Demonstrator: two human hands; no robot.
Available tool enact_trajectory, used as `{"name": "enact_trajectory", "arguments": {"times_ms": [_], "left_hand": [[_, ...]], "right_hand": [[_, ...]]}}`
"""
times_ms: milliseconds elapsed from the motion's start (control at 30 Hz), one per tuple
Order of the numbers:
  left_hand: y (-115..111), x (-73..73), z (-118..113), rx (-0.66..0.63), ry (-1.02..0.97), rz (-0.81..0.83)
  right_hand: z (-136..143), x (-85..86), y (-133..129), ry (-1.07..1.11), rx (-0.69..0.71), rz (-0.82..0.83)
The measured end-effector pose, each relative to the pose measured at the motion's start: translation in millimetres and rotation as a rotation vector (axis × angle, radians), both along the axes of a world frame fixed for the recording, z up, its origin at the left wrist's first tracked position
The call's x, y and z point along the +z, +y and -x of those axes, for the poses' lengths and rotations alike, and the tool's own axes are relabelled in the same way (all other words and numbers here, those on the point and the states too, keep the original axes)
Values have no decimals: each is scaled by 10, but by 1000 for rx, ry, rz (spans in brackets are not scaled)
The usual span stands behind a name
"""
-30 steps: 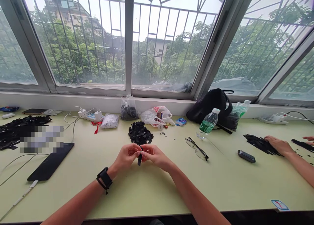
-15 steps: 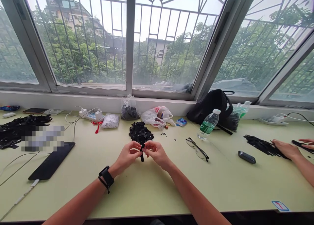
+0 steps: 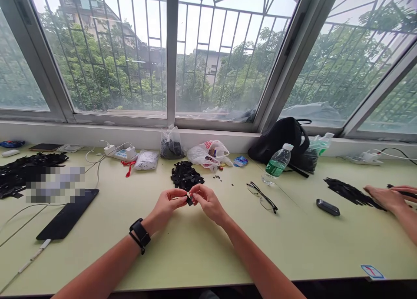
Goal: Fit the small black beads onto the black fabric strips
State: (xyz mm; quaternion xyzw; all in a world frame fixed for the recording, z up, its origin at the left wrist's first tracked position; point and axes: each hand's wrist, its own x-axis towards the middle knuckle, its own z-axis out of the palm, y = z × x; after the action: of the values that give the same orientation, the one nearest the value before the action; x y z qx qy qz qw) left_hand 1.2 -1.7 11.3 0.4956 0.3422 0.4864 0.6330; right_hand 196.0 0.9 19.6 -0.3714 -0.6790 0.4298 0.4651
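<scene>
A small black strip (image 3: 189, 200) is pinched between the fingertips of my left hand (image 3: 167, 204), which wears a black watch on its wrist. My right hand (image 3: 207, 203) grips the strip's other side, its thumb and forefinger closed close to the left fingertips. What else those fingers may hold is too small to make out. Just beyond both hands lies a heap of black strips (image 3: 186, 174). A few small dark round pieces (image 3: 217, 177) are scattered to the right of the heap.
Eyeglasses (image 3: 262, 197) and a water bottle (image 3: 275, 166) stand right of my hands. A black phone (image 3: 68, 214) on a cable lies left. Plastic bags (image 3: 208, 154) line the window. At far right, a co-worker's hands (image 3: 387, 197) handle black strips.
The strip hung down below my fingers before; now less of it shows and it is tilted. At far right the co-worker's hands have come closer together.
</scene>
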Motion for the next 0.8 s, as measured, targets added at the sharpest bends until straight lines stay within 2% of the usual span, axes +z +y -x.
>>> {"name": "enact_trajectory", "arguments": {"times_ms": [133, 533, 667, 800], "left_hand": [[-9, 36, 2, 81, 46, -47], [23, 71, 27, 217, 199, -120], [81, 38, 59, 351, 280, -164], [120, -23, 77, 422, 365, -259]], "right_hand": [[8, -1, -12, 17, 54, 84], [-55, 16, -1, -15, 55, 109], [-66, 43, 7, -52, -16, 19], [-100, 21, 25, -264, -123, -238]]}}
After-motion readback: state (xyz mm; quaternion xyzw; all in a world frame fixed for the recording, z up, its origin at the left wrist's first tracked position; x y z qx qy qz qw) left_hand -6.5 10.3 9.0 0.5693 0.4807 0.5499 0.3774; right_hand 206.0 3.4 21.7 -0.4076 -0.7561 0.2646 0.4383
